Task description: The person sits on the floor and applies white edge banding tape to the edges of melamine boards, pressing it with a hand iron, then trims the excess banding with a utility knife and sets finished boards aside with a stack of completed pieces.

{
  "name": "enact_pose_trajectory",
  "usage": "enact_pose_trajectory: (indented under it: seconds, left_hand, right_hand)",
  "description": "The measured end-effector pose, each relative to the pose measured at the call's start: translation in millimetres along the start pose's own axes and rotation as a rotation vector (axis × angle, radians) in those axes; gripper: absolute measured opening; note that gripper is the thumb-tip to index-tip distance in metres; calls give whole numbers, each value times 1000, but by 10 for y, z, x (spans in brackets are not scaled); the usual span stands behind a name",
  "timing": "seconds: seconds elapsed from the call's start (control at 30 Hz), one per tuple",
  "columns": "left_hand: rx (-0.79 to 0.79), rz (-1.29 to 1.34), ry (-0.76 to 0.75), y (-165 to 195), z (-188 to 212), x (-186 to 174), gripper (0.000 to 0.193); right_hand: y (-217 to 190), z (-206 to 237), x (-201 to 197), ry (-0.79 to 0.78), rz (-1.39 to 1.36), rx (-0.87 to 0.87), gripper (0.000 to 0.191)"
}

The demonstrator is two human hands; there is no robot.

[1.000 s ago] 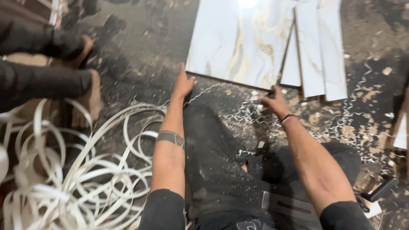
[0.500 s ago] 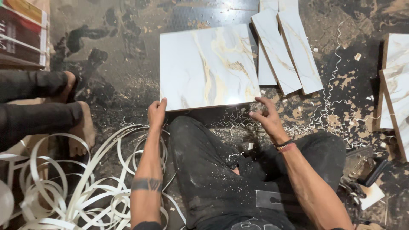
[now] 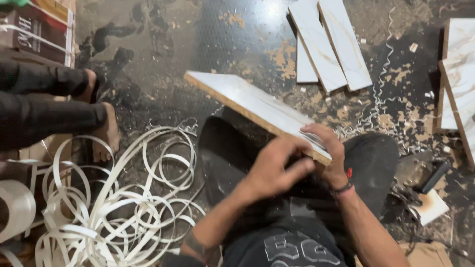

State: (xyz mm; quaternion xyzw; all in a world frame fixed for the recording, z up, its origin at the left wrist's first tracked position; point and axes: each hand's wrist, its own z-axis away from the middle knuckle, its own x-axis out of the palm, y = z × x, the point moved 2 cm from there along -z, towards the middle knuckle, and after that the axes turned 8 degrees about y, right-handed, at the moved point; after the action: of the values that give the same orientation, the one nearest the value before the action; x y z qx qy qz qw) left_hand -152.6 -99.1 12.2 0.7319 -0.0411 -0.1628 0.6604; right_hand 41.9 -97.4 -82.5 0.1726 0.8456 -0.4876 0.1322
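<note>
Both hands grip the near end of the marble-look board (image 3: 252, 106), tilted up over the lap: left hand (image 3: 274, 168) closed underneath, right hand (image 3: 329, 153) wrapped over the edge. White edge-banding strips (image 3: 123, 198) are piled on the floor beside.

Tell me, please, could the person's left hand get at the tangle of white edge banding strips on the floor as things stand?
Probably yes: the left hand rests on the marble-patterned board, and only bare floor lies between it and the strips on that side.

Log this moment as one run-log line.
left hand: on panel's near end | right hand: gripping panel edge | marble-look panel: tilted up over lap | white edge-band strips: loose on floor, left
</note>
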Motion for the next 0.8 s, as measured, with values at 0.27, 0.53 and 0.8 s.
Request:
enact_pose_trajectory:
  seconds: [0.27,0.53,0.8]
  left_hand:
    - [122,-106,150,-345,224,-298,19]
    - [-202,-506,900,-2006,754,-1550,17]
    - [-1063,-1114,1095,-2950,1703,-2611,51]
  right_hand:
    - [545,-89,-896,-71,-258,334,14]
    - [654,-321,-1108,-494,496,37,13]
    - [547,-505,-762,-565,537,-53,13]
